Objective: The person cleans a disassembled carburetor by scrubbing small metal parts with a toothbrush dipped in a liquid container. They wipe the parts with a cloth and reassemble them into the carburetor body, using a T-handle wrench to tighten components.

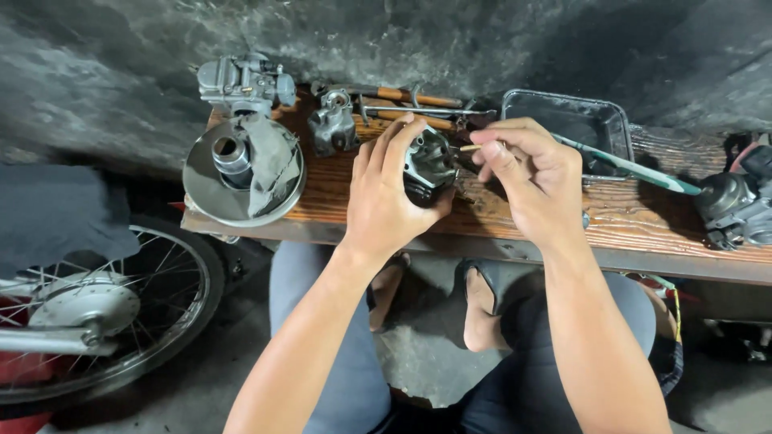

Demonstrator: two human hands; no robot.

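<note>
Head view: left hand (386, 193) fingers grip carburetor body (429, 163); right hand (531, 173) pinches thin brush (619, 163), cleaning underway at bench (643, 225) centre; steadiness advised.

Repair workshop, carburetors (241, 80), spoked wheel (96, 313), workbench (643, 221)

Count, head view:
- Hands: 2. Left hand (386, 193) at center, right hand (535, 181) at its 3 o'clock.
- Carburetor bodies: 4. One in the left hand (429, 163), one at 10 o'clock (245, 80), a smaller one at 11 o'clock (332, 120), one at far 3 o'clock (736, 209).
- Round metal discs: 1 (205, 181), at 9 o'clock.
- Grey rags: 1 (272, 161), on the disc.
- Black trays: 1 (567, 120), at 1 o'clock.
- Wood-handled tools: 2 (418, 98), at 12 o'clock.
- Spoked wheels: 1 (121, 321), at 8 o'clock.
- Desks: 1 (643, 229).
</note>
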